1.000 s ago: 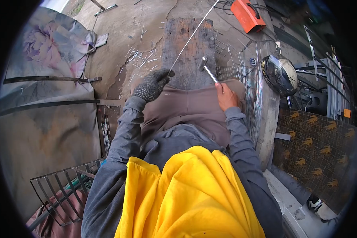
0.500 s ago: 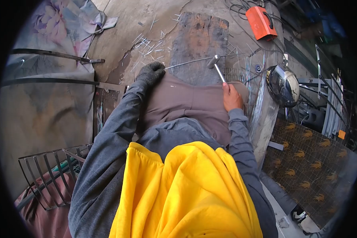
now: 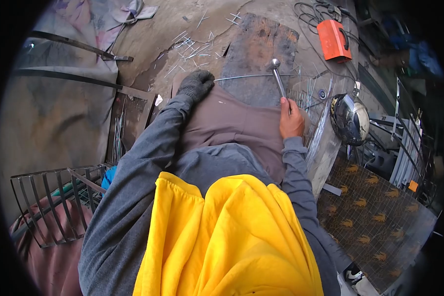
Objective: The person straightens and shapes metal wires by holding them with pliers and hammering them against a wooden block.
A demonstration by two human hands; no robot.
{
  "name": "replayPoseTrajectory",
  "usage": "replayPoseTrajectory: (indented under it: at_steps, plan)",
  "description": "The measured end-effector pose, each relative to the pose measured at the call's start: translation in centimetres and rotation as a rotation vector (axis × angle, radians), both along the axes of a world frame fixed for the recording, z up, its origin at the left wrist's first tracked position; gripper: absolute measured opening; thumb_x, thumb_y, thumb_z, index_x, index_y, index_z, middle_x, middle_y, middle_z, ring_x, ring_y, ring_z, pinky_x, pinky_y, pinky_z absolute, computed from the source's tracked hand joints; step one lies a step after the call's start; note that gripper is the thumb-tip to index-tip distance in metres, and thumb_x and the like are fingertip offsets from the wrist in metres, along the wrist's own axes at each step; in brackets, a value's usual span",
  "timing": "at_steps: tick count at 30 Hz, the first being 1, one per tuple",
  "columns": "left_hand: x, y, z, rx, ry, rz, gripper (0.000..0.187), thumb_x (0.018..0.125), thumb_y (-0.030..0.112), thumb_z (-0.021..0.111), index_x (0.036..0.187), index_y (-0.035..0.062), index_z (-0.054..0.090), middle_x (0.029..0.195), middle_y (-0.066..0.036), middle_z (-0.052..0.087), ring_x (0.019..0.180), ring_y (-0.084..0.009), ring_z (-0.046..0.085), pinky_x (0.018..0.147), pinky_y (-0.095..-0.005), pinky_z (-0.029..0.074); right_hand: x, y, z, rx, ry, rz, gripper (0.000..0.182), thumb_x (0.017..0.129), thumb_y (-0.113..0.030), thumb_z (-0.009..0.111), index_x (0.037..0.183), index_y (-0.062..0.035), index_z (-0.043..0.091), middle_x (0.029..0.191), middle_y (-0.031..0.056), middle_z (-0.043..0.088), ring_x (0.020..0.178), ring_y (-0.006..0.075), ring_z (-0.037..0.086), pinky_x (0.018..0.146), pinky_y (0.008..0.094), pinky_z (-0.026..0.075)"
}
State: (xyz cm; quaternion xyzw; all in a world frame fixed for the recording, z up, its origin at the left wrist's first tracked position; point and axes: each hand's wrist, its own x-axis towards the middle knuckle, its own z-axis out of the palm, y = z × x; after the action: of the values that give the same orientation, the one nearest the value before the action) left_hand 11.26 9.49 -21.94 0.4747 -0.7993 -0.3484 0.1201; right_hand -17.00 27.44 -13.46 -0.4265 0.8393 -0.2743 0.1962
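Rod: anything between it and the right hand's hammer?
Nothing visible. The hammer, held in the right hand, crosses the rod in view, over the plank; whether they touch, I can't tell.

The thin rod (image 3: 246, 77) runs crosswise, nearly straight. The shiny hammer (image 3: 279, 81) overlaps it in view, head pointing forward.

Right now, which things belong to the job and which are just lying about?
Probably for the job:
thin rod, in the left gloved hand
hammer, in the right hand
maybe the wooden board

Probably just lying about:
orange box
helmet
scattered thin sticks
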Motion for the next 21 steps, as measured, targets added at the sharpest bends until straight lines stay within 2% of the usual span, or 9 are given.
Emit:
replayPoseTrajectory:
  at_steps: [2,6,8,14,15,17,21]
  plan:
    - [-0.1,-0.1,0.0,0.053,0.005,0.017,0.025,0.088,0.025,0.063,0.106,0.0093,0.069,0.110,-0.017,0.065,0.108,-0.0361,0.060,0.095,-0.0417,0.047,0.2,-0.8,0.1,-0.105,0.031,0.009,0.049,0.097,-0.054,0.050,0.109,-0.0097,0.066,0.096,0.0202,0.069,0.090,0.0426,0.065,0.077,0.0470,0.049]
    - [0.1,-0.3,-1.0,0.028,0.032,0.032,0.025,0.088,0.025,0.063,0.107,0.0096,0.069,0.112,-0.017,0.065,0.109,-0.0361,0.060,0.095,-0.0415,0.047,0.2,-1.5,-1.3,-0.087,0.036,0.057,0.048,0.097,-0.054,0.049,0.109,-0.0106,0.066,0.092,0.0201,0.069,0.089,0.0434,0.065,0.077,0.0482,0.049]
    - [0.1,-0.2,-1.2,0.000,0.026,0.016,0.029,0.088,0.028,0.064,0.109,0.0080,0.069,0.112,-0.017,0.066,0.108,-0.0349,0.061,0.096,-0.0415,0.047,0.3,-2.0,-1.8,0.262,0.071,0.113,0.047,0.098,-0.054,0.048,0.108,-0.0115,0.066,0.089,0.0208,0.069,0.088,0.0443,0.064,0.076,0.0500,0.048]
    - [0.1,-0.3,-0.9,0.020,0.031,0.005,0.026,0.088,0.026,0.062,0.107,0.0100,0.069,0.111,-0.017,0.066,0.108,-0.0358,0.061,0.095,-0.0418,0.047,0.8,-1.5,-1.6,-0.034,0.020,0.091,0.047,0.097,-0.056,0.047,0.108,-0.0129,0.065,0.089,0.0222,0.068,0.088,0.0457,0.063,0.077,0.0521,0.047]
    - [0.1,-0.2,-1.0,0.021,0.030,0.006,0.026,0.088,0.026,0.062,0.107,0.0100,0.069,0.111,-0.017,0.066,0.108,-0.0358,0.061,0.095,-0.0418,0.047,0.6,-1.7,-1.9,-0.034,0.020,0.091,0.047,0.097,-0.056,0.047,0.108,-0.0129,0.065,0.089,0.0222,0.068,0.088,0.0457,0.063,0.077,0.0521,0.047]
    - [0.0,-0.2,-1.0,-0.004,0.017,0.004,0.025,0.088,0.025,0.062,0.106,0.0100,0.070,0.111,-0.017,0.066,0.107,-0.0360,0.061,0.094,-0.0420,0.048,0.4,-2.4,-1.7,0.220,0.102,0.160,0.047,0.097,-0.055,0.047,0.108,-0.0129,0.065,0.089,0.0220,0.068,0.088,0.0454,0.063,0.076,0.0519,0.048]
    - [0.0,-0.5,-0.7,0.052,-0.007,-0.010,0.029,0.088,0.028,0.063,0.108,0.0073,0.069,0.109,-0.017,0.067,0.107,-0.0343,0.062,0.094,-0.0412,0.048,0.9,-2.5,-0.5,0.121,0.039,0.131,0.047,0.098,-0.055,0.046,0.109,-0.0129,0.065,0.089,0.0218,0.068,0.089,0.0455,0.063,0.077,0.0524,0.048]
